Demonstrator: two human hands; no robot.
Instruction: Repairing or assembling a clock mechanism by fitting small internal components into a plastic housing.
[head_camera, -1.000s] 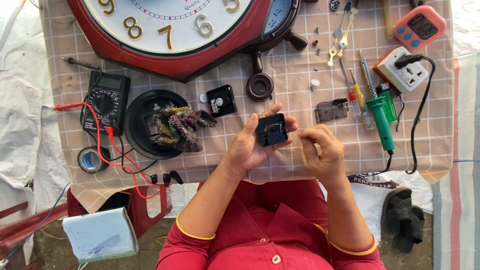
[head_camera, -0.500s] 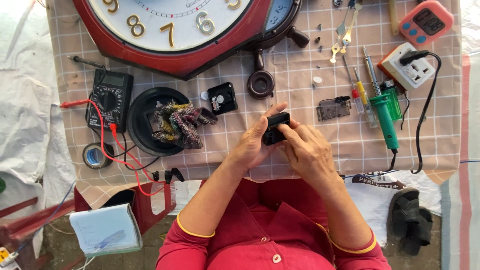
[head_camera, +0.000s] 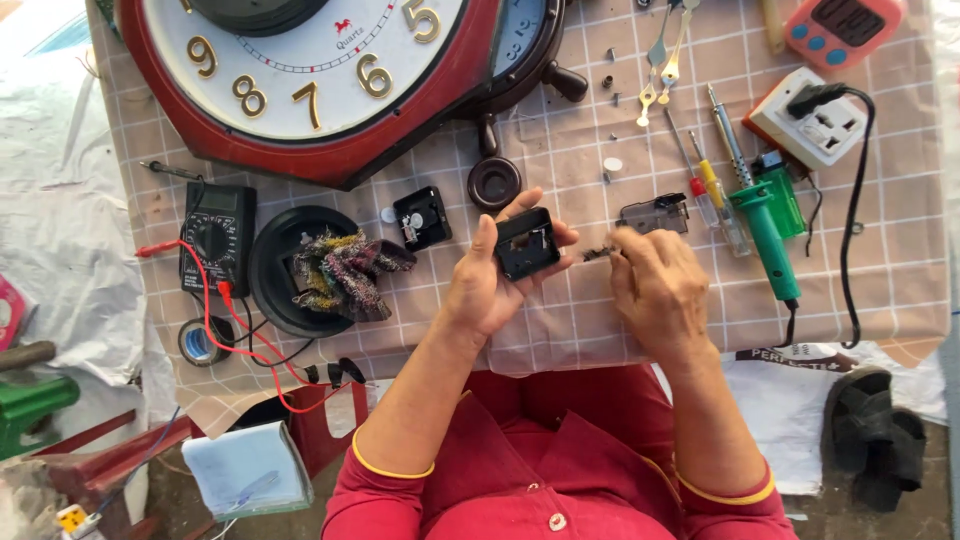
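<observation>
Left hand: my left hand (head_camera: 487, 290) grips the small square black plastic clock-movement case (head_camera: 527, 243), thumb on its near-left edge and fingers curled round the far side, open face turned up toward me.
Right hand: my right hand (head_camera: 655, 285) rests on the checked cloth (head_camera: 880, 270) just beside the case, fingertips pinched narrow on a tiny dark part (head_camera: 597, 254); I cannot tell what that part is.
Case: held above the cloth's near edge, between both hands, its cavity looking mostly bare.
Step in hand: I judge this as work on the opened movement, one small piece being picked up from the cloth.
Next move calls for: a steady left grip keeping the case level, and a fine pinch so the piece does not slip.
Just beyond: a grey translucent cover piece (head_camera: 655, 212) lies near my right fingertips; a second black square movement (head_camera: 421, 217) lies left of the case, a dark round ring (head_camera: 494, 183) above.
Further out: a green-handled soldering iron (head_camera: 765, 225) and screwdrivers right; a black dish with a mottled rag (head_camera: 345, 270), a black multimeter (head_camera: 216, 236) with red leads left; a big red-rimmed wall clock (head_camera: 330, 70) at the top.
</observation>
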